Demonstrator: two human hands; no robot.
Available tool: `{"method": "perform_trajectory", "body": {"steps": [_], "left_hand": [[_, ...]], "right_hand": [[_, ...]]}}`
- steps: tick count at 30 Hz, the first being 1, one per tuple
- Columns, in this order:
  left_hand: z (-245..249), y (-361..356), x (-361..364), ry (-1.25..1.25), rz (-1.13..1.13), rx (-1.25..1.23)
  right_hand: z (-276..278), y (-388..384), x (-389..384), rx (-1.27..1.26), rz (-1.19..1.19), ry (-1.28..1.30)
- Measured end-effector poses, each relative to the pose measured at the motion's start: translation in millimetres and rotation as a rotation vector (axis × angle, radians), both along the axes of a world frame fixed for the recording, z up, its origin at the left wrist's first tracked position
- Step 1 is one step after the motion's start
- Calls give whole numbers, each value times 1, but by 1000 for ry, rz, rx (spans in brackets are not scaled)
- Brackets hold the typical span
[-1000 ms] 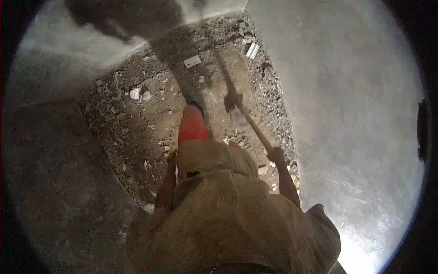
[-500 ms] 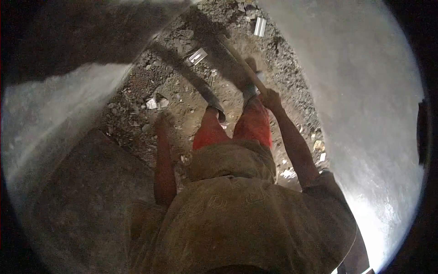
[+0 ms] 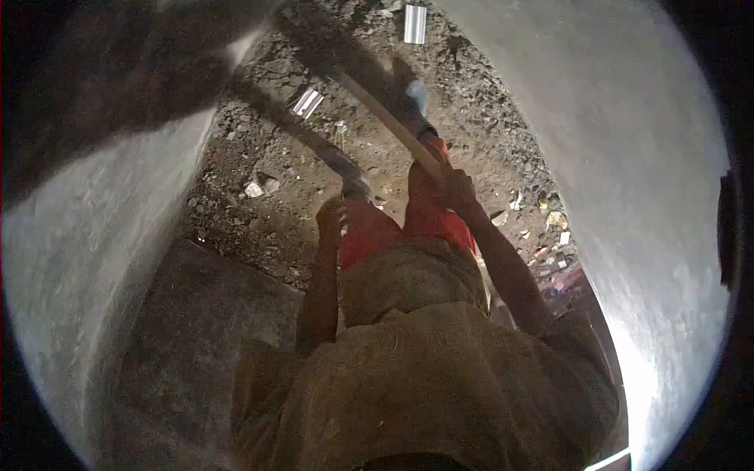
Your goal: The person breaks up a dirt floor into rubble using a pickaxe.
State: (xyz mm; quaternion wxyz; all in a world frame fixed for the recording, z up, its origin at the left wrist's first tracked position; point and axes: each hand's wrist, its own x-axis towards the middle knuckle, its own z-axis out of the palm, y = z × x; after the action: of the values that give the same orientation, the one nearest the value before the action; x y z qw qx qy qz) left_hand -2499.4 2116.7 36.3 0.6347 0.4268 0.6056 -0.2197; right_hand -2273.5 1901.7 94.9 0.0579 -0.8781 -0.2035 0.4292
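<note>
My right hand (image 3: 458,188) is closed round the near end of a long wooden handle (image 3: 385,114), in front of my right thigh. The handle slants forward and left over the ground; its far end fades into dark shadow, so the tool's kind cannot be made out. Beside my left knee hangs my left hand (image 3: 331,210), low and dim, its fingers too dark to read. Below both hands are my red-clothed legs (image 3: 369,231), with loose soil and rubble (image 3: 377,161) around the feet.
Smooth grey walls rise on the left (image 3: 102,204) and right (image 3: 613,149), narrowing toward the front. Two shiny ribbed metal pieces (image 3: 415,25) lie on the rubble. Pale fragments (image 3: 253,189) sit at left, more litter (image 3: 556,220) at right. A dark flat slab (image 3: 212,314) is at lower left.
My left hand has come rightward, up against my left leg. The right hand and handle have shifted slightly left and down in view. My right foot appears farther forward.
</note>
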Motion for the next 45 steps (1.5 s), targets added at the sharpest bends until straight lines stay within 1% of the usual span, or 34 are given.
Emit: {"method": "perform_trajectory", "body": {"steps": [2, 4, 5, 6, 8, 9, 10, 11, 12, 16, 18, 22, 23, 26, 29, 30, 32, 33, 35, 38, 40, 42, 43, 45], "left_hand": [[-28, -12, 47, -218, -565, 76], [-20, -39, 103, -302, -211, -135], [5, -50, 143, -215, 252, -355], [9, -63, 160, -198, 238, -358], [16, -83, 187, -224, 48, -303], [45, -78, 210, -220, 36, -319], [92, -65, 243, -150, -241, -139], [101, -60, 254, -155, -277, -116], [98, -56, 257, -180, -281, -113], [46, -42, 226, -241, -214, -191], [30, -30, 207, -248, -219, -234], [14, -4, 181, -271, -301, -297], [12, 3, 172, -277, -324, -306], [9, 34, 130, -315, -412, -326], [2, 72, 93, -487, -512, -378], [-5, 85, 82, -594, -550, -409], [37, 101, 96, -121, -534, -294], [48, 114, 95, 115, -510, -192], [53, 147, 70, 105, -530, -191], [45, 183, 47, 67, -568, -236], [37, 199, 46, 59, -598, -260], [29, 211, 56, 53, -628, -274], [26, 218, 61, 49, -644, -279], [15, 225, 71, 2, -672, -284]], "right_hand": [[-2, -16, 6, -7, -4, 56], [-6, -16, 13, 6, -22, 110], [-3, -12, 17, -60, -34, 166], [-1, -10, 18, -131, -47, 224], [-3, -4, 19, -156, -129, 298], [-4, 0, 20, -176, -193, 357], [-5, 3, 21, -173, -239, 381], [-4, 6, 17, -171, -252, 392], [-3, 9, 15, -157, -267, 386], [-4, 29, 5, -123, -317, 335], [-6, 44, -1, -112, -357, 312], [-15, 84, -22, -86, -463, 250], [-6, 90, -34, -78, -478, 236], [-11, 119, -51, -52, -533, 203], [-13, 141, -57, -34, -589, 158], [-13, 148, -58, -23, -604, 150], [-13, 162, -55, -1, -634, 139], [-14, 165, -54, 10, -647, 132], [-12, 171, -51, 36, -660, 124], [-12, 172, -46, 59, -668, 105], [-21, 167, -44, 89, -718, 78], [-15, 158, -40, 142, -807, 15], [0, 152, -37, 153, -825, -1], [21, 142, -29, 24, -614, 96]]}}
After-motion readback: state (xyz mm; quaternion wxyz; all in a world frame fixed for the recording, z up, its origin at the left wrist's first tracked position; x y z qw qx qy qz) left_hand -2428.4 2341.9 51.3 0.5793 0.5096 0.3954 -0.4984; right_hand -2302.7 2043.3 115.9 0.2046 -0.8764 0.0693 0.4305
